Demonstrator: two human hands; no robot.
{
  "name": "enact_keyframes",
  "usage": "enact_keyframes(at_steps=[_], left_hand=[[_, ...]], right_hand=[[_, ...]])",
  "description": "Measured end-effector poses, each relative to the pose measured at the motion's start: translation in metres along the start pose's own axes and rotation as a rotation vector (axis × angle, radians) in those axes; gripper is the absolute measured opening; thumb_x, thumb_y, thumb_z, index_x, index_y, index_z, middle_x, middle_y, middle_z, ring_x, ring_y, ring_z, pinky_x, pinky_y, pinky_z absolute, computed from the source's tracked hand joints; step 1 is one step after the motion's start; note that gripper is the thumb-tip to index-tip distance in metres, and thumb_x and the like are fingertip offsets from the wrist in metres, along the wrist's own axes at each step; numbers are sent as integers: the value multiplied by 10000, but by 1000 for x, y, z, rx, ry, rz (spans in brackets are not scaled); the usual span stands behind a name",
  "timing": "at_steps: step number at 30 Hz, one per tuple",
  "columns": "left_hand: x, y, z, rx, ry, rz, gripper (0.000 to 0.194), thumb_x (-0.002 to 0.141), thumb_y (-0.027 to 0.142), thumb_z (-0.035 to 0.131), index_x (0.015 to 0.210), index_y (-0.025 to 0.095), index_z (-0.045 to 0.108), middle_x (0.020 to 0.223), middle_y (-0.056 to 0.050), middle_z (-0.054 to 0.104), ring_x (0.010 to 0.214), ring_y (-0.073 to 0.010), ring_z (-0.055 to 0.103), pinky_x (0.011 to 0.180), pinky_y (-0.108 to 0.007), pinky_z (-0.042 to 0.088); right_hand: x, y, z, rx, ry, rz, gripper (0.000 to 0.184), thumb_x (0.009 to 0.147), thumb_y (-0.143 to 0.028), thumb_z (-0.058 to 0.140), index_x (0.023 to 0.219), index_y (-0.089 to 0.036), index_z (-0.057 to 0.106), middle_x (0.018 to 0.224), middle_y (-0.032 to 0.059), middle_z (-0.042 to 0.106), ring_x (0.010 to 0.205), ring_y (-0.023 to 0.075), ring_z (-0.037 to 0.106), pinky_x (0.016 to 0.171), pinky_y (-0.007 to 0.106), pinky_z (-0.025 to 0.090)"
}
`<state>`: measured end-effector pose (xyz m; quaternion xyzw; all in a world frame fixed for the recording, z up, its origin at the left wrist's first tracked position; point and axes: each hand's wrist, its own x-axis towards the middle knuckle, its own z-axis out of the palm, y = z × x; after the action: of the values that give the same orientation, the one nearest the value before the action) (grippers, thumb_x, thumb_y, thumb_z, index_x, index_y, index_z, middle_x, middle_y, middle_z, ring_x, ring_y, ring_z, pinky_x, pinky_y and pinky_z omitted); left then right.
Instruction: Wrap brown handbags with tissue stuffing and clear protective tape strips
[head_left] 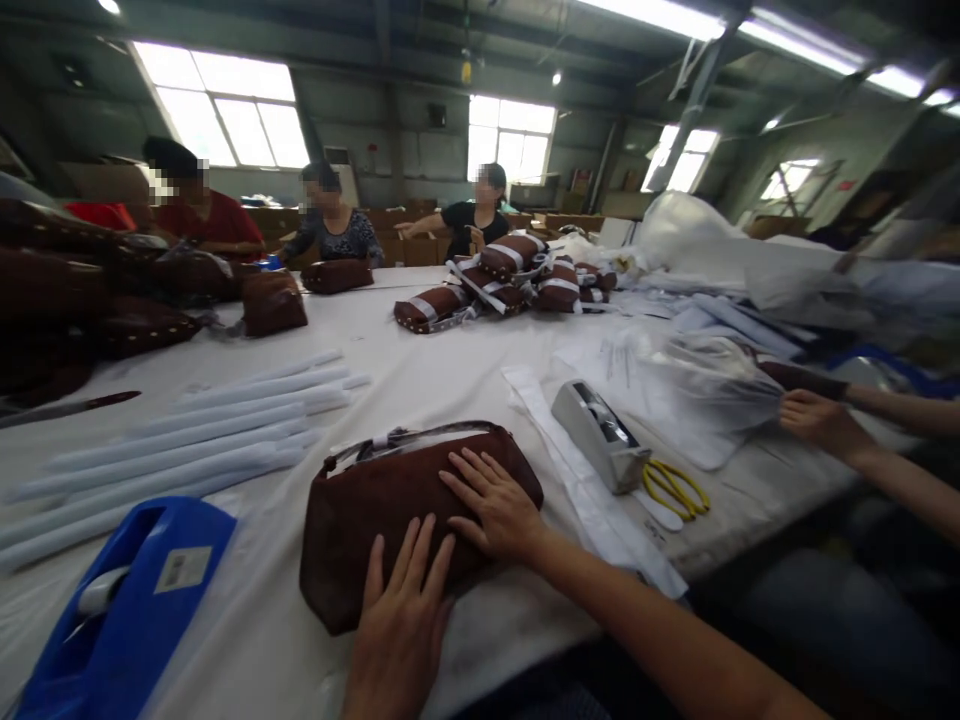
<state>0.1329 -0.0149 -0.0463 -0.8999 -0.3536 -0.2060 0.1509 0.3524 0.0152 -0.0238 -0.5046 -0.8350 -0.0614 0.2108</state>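
Observation:
A dark brown handbag lies on the white-covered table right in front of me. Its strap and zip edge run along the far side, with a bit of white wrapping around the strap. My left hand rests on the near part of the bag, fingers stretched out and spread. Flat on the bag's right half lies my right hand, its fingers extended too. Neither hand grips anything; both only press or touch the brown surface.
A blue tape dispenser stands at left, near several rolled white paper strips. Right of the bag are a grey tape dispenser and yellow-handled scissors. A co-worker's hand holds clear plastic. More brown bags lie piled behind.

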Motion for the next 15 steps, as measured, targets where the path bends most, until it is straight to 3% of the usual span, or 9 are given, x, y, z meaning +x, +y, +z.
enact_keyframes(at_steps=[4,9,13,15], left_hand=[[10,-6,18,-94,31,86,653,863,129,428,1507,229,387,1589,-64,354,1470,-259,315,1231,-523,109],[6,-13,30,-46,41,91,750,827,1,351,1528,268,338,1589,-35,352,1480,-237,292,1236,-514,94],[4,-6,23,37,42,66,782,813,-34,357,1526,287,332,1598,-6,332,1484,-215,282,1243,-485,39],[5,-4,23,58,25,56,784,820,-24,377,1533,295,308,1611,-1,301,1493,-213,260,1241,-483,14]], right_hand=[[-19,-8,-7,74,114,47,406,986,-221,468,1382,-177,549,1452,86,546,1413,227,417,1191,449,336],[-82,-13,-43,215,175,10,338,972,-150,479,1264,-243,620,1234,25,706,1196,160,625,1096,360,468],[-113,7,-62,123,402,349,343,969,-152,527,1288,-252,603,1192,44,714,1098,161,680,975,284,552],[-104,18,-65,123,439,341,333,962,-189,564,1283,-264,610,1177,37,718,1053,168,701,968,276,554]])
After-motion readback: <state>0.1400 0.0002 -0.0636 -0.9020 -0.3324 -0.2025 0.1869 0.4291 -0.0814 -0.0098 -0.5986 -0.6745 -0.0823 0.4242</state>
